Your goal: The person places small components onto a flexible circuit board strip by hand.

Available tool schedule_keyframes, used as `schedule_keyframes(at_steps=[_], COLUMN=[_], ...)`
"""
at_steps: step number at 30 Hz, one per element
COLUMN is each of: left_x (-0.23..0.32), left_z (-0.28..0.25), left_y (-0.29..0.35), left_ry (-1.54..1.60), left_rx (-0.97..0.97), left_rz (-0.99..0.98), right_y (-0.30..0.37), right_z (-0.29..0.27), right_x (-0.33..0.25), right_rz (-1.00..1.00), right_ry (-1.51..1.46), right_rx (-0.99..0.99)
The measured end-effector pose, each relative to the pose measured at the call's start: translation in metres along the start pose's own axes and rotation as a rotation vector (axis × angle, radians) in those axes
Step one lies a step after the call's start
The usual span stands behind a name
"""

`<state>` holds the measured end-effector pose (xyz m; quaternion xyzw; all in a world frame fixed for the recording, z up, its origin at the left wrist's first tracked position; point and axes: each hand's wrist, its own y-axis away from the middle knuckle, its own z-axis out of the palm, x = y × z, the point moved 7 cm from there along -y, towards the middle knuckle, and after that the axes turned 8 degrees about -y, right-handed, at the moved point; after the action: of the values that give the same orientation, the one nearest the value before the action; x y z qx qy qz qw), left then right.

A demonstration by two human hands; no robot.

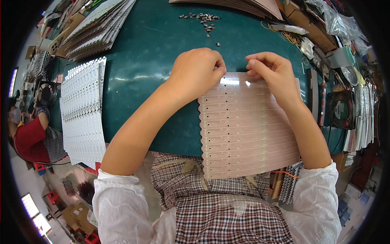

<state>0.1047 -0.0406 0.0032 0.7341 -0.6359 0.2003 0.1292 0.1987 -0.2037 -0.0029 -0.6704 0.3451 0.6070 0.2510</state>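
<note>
A pinkish circuit-board panel (252,134), scored into long parallel strips with small dark holes, lies partly on the table and reaches over its near edge towards my lap. My left hand (199,69) is closed at the panel's far left corner, its fingers curled under. Whatever its fingertips grip is hidden. Over the far edge, towards the right, my right hand (273,73) is closed with thumb and fingers drawn together; what they pinch, if anything, is too small to make out. Beyond both hands, small metallic parts (205,17) lie scattered.
White strip boards (83,110) are stacked at the left, with more panels (99,30) fanned out behind. Brown sheets (231,5) lie at the far edge. On the right are a red-handled tool (323,103), a black fan (342,109) and rubber bands (290,37). Another person (32,138) sits at left.
</note>
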Motion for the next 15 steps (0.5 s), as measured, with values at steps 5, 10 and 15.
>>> schedule_keyframes(at_steps=[5,10,15], left_x=[0.005,0.018,0.022], left_z=[0.004,0.005,0.007], left_y=[0.004,0.011,0.01], left_ry=[-0.053,-0.261,-0.389], left_rx=[0.07,0.232,0.245], left_rz=[0.052,0.218,0.29], right_y=[0.005,0.007,0.009], right_z=[-0.006,-0.006,0.008], right_x=[0.008,0.017,0.015], right_rz=[0.014,0.015,0.032], right_ry=[-0.054,-0.075,-0.077], right_rx=[-0.002,-0.01,-0.079])
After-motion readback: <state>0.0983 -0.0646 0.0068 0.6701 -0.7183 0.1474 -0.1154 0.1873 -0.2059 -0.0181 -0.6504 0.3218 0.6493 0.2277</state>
